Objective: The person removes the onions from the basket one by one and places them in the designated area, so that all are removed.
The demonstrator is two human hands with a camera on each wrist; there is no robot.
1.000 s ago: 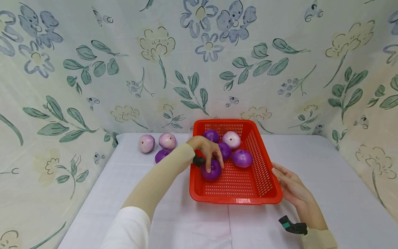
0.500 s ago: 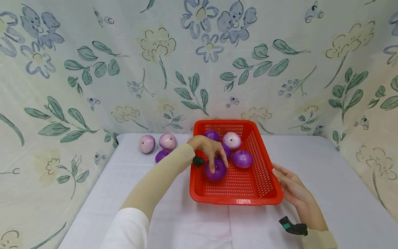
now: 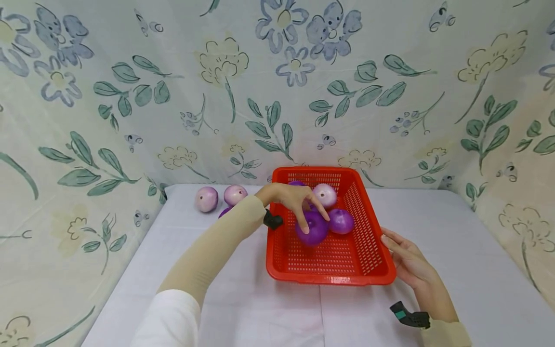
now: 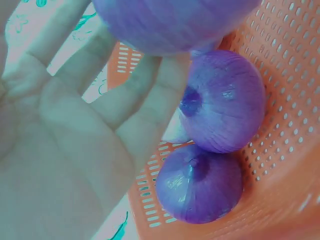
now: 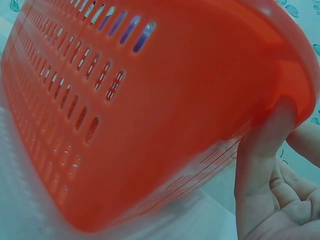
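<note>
My left hand (image 3: 295, 198) grips a purple onion (image 3: 315, 232) over the inside of a red plastic basket (image 3: 329, 279), thumb and fingers spread around it. In the left wrist view the held onion (image 4: 175, 22) is clear of two other purple onions (image 4: 222, 102) below it. Inside the basket, a pale onion (image 3: 325, 195) and a purple onion (image 3: 341, 221) sit beside the hand; another purple one (image 3: 297, 183) is partly hidden behind it. My right hand (image 3: 409, 260) holds the basket's right rim, its thumb (image 5: 272, 127) tucked against the rim's underside.
Left of the basket, two pale onions (image 3: 206, 199) lie on the white-covered table (image 3: 243, 308). A purple onion (image 3: 225, 211) near them is mostly hidden by my left forearm. A floral cloth (image 3: 277, 96) hangs behind the table.
My left hand has carried the purple onion up and to the right from the basket's left side, hiding more of the onions behind. The right hand and basket stay put.
</note>
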